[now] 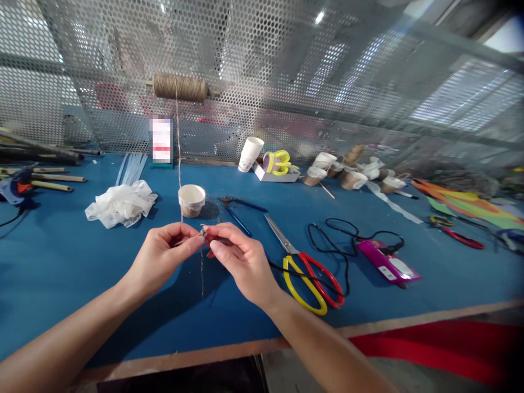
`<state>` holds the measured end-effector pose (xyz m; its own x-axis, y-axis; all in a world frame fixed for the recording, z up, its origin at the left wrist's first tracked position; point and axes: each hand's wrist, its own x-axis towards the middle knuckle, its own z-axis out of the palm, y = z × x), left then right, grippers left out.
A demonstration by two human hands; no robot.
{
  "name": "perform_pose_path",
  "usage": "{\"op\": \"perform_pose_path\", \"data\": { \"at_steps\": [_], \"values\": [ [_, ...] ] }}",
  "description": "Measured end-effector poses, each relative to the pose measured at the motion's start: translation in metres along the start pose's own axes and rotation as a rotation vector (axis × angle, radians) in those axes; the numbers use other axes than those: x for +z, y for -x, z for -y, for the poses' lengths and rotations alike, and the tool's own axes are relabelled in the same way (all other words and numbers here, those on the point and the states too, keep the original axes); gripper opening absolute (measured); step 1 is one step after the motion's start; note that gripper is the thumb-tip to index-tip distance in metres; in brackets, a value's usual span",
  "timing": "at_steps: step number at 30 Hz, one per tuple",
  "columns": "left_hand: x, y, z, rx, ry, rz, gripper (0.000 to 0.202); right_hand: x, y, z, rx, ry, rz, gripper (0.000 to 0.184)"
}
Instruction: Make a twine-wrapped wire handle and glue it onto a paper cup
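A strand of twine runs down from a brown spool to my hands. My left hand is closed, its thumb and forefinger pinching the twine. My right hand meets it fingertip to fingertip, its fingers bent around the same spot. A small greyish bunch or knot shows between the fingertips; its exact form is too small to make out. Below them a thin twisted strand end hangs loose. Just behind my hands stands a paper cup with a white lining and a brown lower part.
Scissors with red and yellow handles and blue-handled pliers lie close to my right hand. Further right is a purple power strip with a black cord. Crumpled white cloth sits at left; a perforated metal screen rises behind the blue table.
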<state>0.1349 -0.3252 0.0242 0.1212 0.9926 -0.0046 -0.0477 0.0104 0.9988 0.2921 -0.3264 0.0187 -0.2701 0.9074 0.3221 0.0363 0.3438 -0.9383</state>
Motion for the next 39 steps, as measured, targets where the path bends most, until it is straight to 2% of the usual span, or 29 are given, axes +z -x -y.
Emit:
{"op": "perform_pose_path", "data": {
  "at_steps": [8, 16, 24, 30, 39],
  "values": [
    [0.0, 0.001, -0.001, -0.01, -0.131, 0.022, 0.02, 0.001, 0.002, 0.0, -0.079, 0.058, -0.002, 0.019],
    [0.001, 0.002, -0.004, 0.028, -0.119, 0.048, 0.017, -0.001, 0.001, 0.0, -0.145, 0.158, -0.004, 0.02],
    [0.002, 0.002, -0.006, 0.043, -0.153, -0.005, 0.018, -0.002, -0.001, -0.001, -0.314, 0.381, -0.061, 0.024],
    [0.002, 0.002, -0.005, 0.069, -0.19, 0.003, 0.018, -0.003, -0.003, -0.001, -0.491, 0.595, -0.133, 0.023],
    [0.002, 0.002, -0.009, 0.02, -0.179, 0.076, 0.018, -0.009, -0.007, -0.001, -0.549, 0.623, -0.127, 0.013]
  ]
}}
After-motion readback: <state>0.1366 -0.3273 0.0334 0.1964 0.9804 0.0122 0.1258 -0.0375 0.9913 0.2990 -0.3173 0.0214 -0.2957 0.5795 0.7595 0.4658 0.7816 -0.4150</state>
